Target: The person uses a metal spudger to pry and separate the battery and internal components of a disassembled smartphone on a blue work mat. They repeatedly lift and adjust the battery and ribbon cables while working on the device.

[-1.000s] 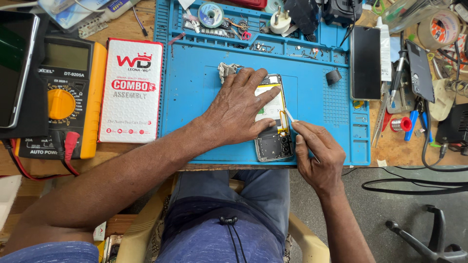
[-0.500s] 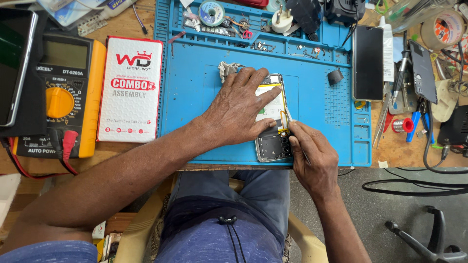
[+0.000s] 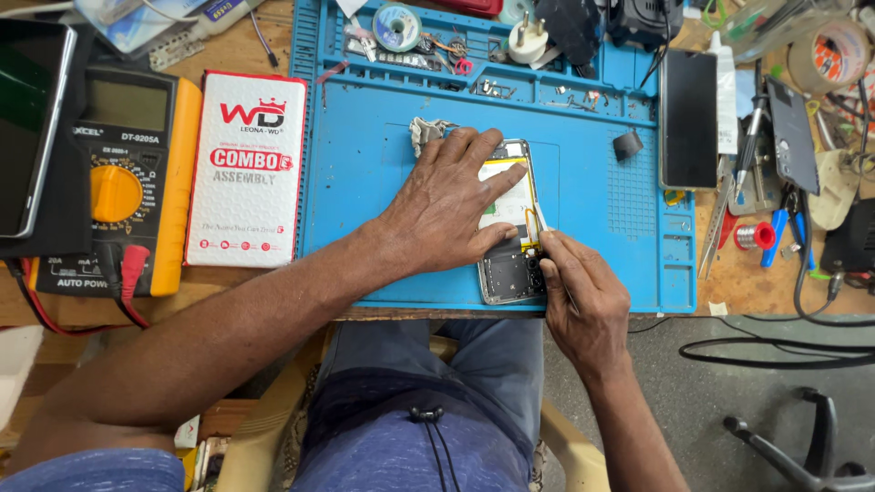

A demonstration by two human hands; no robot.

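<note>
An opened phone [image 3: 510, 273] with its back cover off lies on a blue repair mat [image 3: 365, 182], showing a battery and circuit board. My left hand [image 3: 447, 205] lies flat over its upper part, fingers spread, pressing it down. My right hand [image 3: 583, 296] pinches a thin metal tool [image 3: 536, 226], seemingly tweezers, whose tip touches the phone's right edge near a yellow strip.
A yellow multimeter [image 3: 114, 182] and a white-and-red box [image 3: 244, 169] lie left of the mat. A dark phone [image 3: 688, 118], screwdrivers, pliers and tape rolls crowd the right. Small parts fill the mat's top trays. A chair base [image 3: 802, 437] stands on the floor.
My right hand has moved up and left, closer to the phone's right edge, and the tool now stands more upright against the phone. My left hand has stayed put.
</note>
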